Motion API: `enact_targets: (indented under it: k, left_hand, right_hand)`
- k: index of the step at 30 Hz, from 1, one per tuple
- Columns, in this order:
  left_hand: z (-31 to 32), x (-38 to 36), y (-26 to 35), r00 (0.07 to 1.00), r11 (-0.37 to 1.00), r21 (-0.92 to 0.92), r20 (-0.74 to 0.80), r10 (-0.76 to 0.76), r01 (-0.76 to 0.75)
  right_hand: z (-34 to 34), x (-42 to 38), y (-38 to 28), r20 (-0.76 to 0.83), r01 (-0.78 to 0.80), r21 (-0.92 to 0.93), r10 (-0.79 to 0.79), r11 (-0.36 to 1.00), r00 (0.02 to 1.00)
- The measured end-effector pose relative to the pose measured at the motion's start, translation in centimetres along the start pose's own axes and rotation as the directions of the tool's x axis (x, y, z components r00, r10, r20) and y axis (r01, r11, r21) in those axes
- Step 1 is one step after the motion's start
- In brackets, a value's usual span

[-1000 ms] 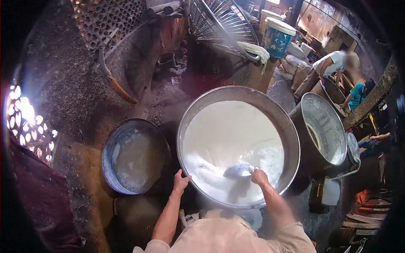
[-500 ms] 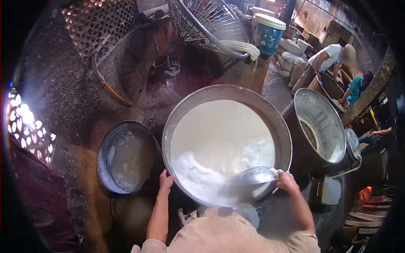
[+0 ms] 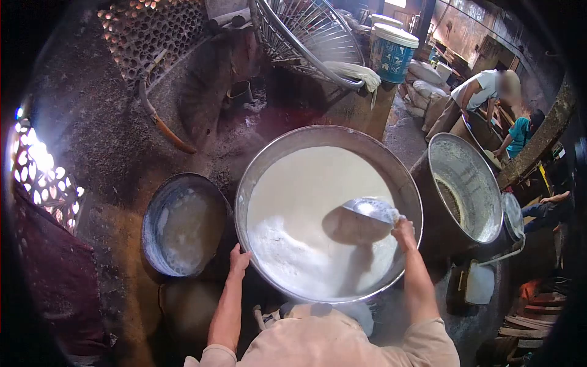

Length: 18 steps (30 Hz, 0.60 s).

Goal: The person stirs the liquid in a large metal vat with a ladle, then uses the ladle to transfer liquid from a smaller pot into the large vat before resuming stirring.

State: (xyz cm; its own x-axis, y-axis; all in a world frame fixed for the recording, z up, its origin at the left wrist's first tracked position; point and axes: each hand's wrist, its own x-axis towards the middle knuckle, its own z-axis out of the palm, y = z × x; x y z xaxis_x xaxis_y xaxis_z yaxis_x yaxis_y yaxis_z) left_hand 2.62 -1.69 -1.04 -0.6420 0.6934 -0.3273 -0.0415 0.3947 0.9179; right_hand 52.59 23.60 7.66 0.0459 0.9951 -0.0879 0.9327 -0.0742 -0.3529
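Holding scoop (image 3: 370,208) out over right half of vat (image 3: 330,136), right hand (image 3: 403,233) closed around its handle end; finger detail is mostly hidden by the back of the hand. Left hand (image 3: 239,260) is at the vat's near-left rim, seemingly braced; can't tell how far its fingers wrap over the edge. Scoop looks to sit above liquid (image 3: 312,189), not in it: dark patch just under it and to the near side reads as shadow or reflection. Foam (image 3: 282,246) lies along the vat's near-left side. Handling guess: scoop is thin metal, stiff, light when empty, heavier and nose-down with a load; can't see how much it carries. Wet surface probably slick, dents more likely than breaks. Best hold is the handle end at right, close to the bowl, wrist firm against twist; avoid pinching the wet lip. Vat itself should be rigid and very heavy as filled, so rim is good for bracing, not lifting. Orientation: scoop's long axis runs roughly left-right, handle end right and slightly near, tip pointing left and a bit far, toward vat's middle. Vat is round, no long axis, mouth up.
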Motion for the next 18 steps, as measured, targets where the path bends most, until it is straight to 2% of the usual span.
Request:
enact_targets:
  k: [1,7,9,13,14,16,17,18]
  left_hand:
    - [-0.1,-0.1,0.1,1.0,1.0,-0.004,-0.004,-0.001,0.001]
    - [-0.5,-0.1,0.7,0.997,0.999,0.029,0.073,-0.02,0.018]
    - [-0.3,-0.4,0.8,0.999,0.999,0.035,0.031,-0.036,0.034]
    - [-0.5,-1.3,2.3,0.998,0.979,0.195,0.008,-0.064,0.061]
    - [-0.6,1.7,-2.9,0.994,0.994,0.093,0.088,-0.062,0.054]
    - [-0.9,0.6,-0.7,0.993,0.988,0.141,0.084,-0.079,0.066]
    - [-0.9,-0.5,1.2,0.993,0.979,0.191,0.077,-0.092,0.075]
    - [-0.9,-1.4,2.8,0.997,0.964,0.265,0.053,-0.05,0.034]
  right_hand:
    - [0.9,0.1,-0.2,0.131,-0.065,0.059,0.056,0.996,0.99]
    - [6.9,-3.8,-1.5,0.276,-0.043,0.311,-0.047,0.949,0.96]
    - [9.1,-5.5,-2.0,0.246,-0.033,0.318,-0.049,0.947,0.968]
    - [12.5,-8.9,-3.8,0.323,-0.109,0.338,-0.006,0.935,0.946]
    - [12.9,-9.9,-4.9,0.322,-0.125,0.339,0.01,0.932,0.947]
    - [14.6,-11.3,-5.5,0.323,-0.129,0.347,0.01,0.929,0.946]
    - [14.7,-11.9,-6.5,0.376,-0.148,0.285,0.031,0.947,0.926]
    - [14.8,-12.8,-7.2,0.386,-0.117,0.291,-0.004,0.949,0.922]
